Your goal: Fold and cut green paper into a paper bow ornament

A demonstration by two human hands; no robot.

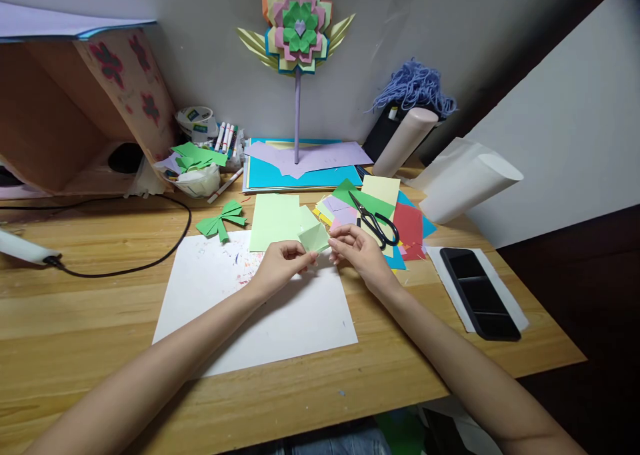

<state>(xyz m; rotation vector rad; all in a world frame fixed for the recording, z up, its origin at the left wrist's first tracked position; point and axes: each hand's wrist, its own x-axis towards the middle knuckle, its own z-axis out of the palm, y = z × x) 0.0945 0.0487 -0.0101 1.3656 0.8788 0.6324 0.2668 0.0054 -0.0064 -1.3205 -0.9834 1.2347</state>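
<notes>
A small piece of pale green paper (315, 238) with a crease across it is held up between both hands. My left hand (283, 263) pinches its lower left edge between thumb and fingers. At its right corner, my right hand (361, 252) has thumb and fingertips closed on the paper. Beneath the hands lies a large white sheet (270, 328) with coloured marks. Just behind the left hand rests a bigger pale green sheet (273, 218). Black-handled scissors (376, 223) lie on loose coloured papers right behind my right hand.
A green paper bow (221, 223) lies left of the white sheet. A paper flower (300, 32) stands at the back. On the right are a phone (480, 295) and a white paper roll (465, 185). A black cable (145, 265) curves across the left side.
</notes>
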